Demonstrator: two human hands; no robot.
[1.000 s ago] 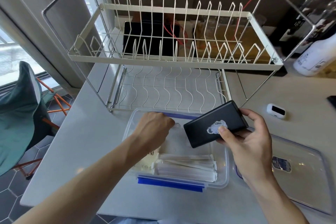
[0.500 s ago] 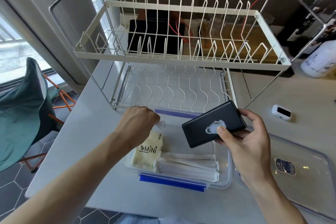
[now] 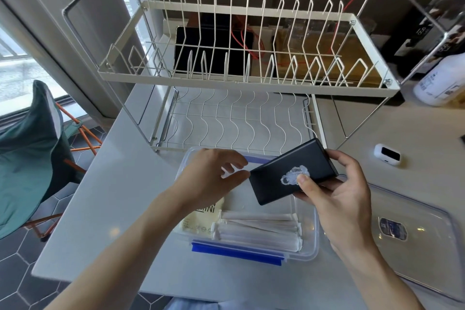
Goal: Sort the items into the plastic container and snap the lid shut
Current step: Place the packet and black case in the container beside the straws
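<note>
A clear plastic container (image 3: 316, 231) with a blue clasp (image 3: 236, 254) sits on the white table in front of me. Inside lie a yellow "MINI" packet (image 3: 201, 219) and a bundle of white wrapped sticks (image 3: 259, 230). My right hand (image 3: 334, 199) grips a black power bank (image 3: 274, 181) with a pale sticker, holding it tilted above the container's far right part. My left hand (image 3: 208, 178) hovers over the container's far left, fingers loosely spread, thumb tip close to the power bank's left corner. The clear lid (image 3: 422, 246) lies flat to the right.
A white two-tier wire dish rack (image 3: 251, 85) stands just behind the container. A small white device (image 3: 386, 157) lies at the right, a white bottle (image 3: 440, 83) further back. A green folding chair (image 3: 30, 158) stands beyond the table's left edge.
My left hand drew back to the left, then came right again toward the power bank with its fingers loosened. The right hand kept the power bank in nearly the same place.
</note>
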